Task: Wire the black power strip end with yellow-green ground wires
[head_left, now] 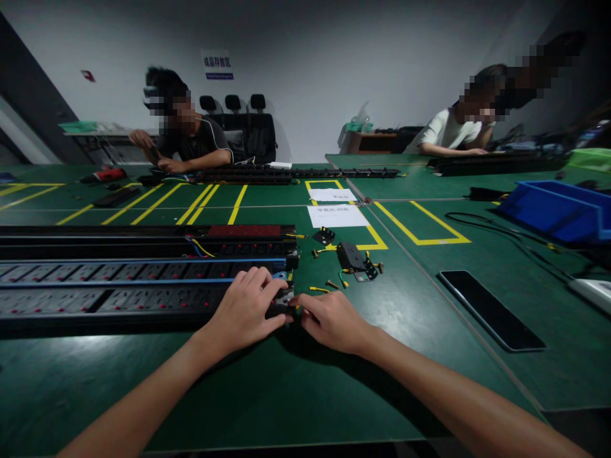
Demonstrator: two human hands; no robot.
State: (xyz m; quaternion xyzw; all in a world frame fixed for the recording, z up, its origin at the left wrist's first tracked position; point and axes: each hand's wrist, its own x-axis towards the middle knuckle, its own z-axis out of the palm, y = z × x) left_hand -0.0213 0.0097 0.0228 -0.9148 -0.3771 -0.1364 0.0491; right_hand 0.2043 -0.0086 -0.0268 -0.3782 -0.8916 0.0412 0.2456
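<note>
A long black power strip [157, 300] with rows of sockets and red dots lies along the near side of the bench. My left hand [247, 304] grips its right end, fingers over the top and thumb along the near side. At that same end face, my right hand [331, 319] has its fingers curled, with index fingertip and thumb close to the edge. Whatever sits between those fingertips is too small to make out. Just beyond lies a second power strip [143, 272] with blue edges.
A small black box [351, 256], yellow-green wires [319, 289] and small screws lie right of the strips. Farther right are a phone [491, 312], a blue bin [558, 210] and black cables. Paper sheets [338, 216] lie mid-bench. Two people [191, 140] work across the green bench [238, 394].
</note>
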